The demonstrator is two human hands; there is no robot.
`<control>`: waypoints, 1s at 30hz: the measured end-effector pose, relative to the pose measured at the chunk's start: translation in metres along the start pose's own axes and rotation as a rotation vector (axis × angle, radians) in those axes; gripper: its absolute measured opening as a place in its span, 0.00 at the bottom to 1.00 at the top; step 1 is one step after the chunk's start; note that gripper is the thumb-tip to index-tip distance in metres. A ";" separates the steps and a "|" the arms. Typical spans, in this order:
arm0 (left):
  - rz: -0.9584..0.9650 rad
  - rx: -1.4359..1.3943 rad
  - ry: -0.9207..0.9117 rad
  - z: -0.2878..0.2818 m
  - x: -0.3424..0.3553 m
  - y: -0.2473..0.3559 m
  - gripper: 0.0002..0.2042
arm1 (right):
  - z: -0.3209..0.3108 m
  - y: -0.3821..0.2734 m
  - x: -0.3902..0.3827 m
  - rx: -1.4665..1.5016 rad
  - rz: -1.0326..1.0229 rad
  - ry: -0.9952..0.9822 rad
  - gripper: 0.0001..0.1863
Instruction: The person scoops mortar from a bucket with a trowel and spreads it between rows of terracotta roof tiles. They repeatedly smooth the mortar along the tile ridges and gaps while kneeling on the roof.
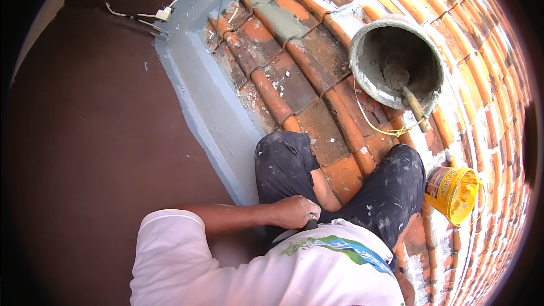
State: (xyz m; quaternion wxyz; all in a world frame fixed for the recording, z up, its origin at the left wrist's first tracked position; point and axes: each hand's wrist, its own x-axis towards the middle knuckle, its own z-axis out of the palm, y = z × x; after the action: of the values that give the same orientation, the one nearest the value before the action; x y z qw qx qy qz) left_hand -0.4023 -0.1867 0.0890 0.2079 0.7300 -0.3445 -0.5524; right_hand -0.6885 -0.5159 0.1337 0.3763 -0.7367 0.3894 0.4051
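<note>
My left hand [298,212], dusted with grey-white powder, is closed in front of my waist. A small dark piece [310,225] shows under its fingers; whether it is a fold of my shorts or a separate thing, I cannot tell. Around it are my dark, paint-spotted shorts [374,198] and white shirt [340,266]. No fingers of my right hand show; a patch of skin at the lower edge beside the shirt is too little to identify. Ahead to the right, a cement-crusted bucket [359,82] holds a trowel [416,106], its wooden handle over the rim.
Sloping clay roof tiles [323,124] carry loose crumbs and grey mortar [280,20]. A yellow tub [451,194] stands right of my knee. Along the brown wall [107,136] runs a grey-painted strip [212,113]. A cable with a white connector [164,13] lies at its far end.
</note>
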 end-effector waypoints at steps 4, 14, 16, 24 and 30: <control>0.051 -0.011 -0.210 -0.003 0.014 -0.013 0.10 | 0.009 0.001 -0.002 -0.077 0.015 0.125 0.07; 0.012 -0.069 -0.551 -0.026 0.048 -0.014 0.17 | 0.007 -0.030 0.010 -0.231 -0.039 0.263 0.08; 0.046 -0.054 -0.555 -0.026 0.054 -0.010 0.19 | 0.006 -0.031 0.010 -0.247 -0.039 0.276 0.08; 0.130 -0.045 -0.586 -0.027 0.063 -0.003 0.19 | 0.008 -0.032 0.006 -0.301 -0.036 0.305 0.08; 0.140 -0.050 -0.529 -0.044 0.054 0.012 0.17 | 0.010 -0.032 0.001 -0.320 -0.024 0.317 0.08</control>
State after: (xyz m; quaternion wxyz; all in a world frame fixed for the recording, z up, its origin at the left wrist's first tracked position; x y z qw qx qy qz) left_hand -0.3553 -0.2382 0.0749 0.1664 0.5293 -0.4229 -0.7164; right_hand -0.6628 -0.4943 0.1365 0.1935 -0.8460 0.3655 0.3365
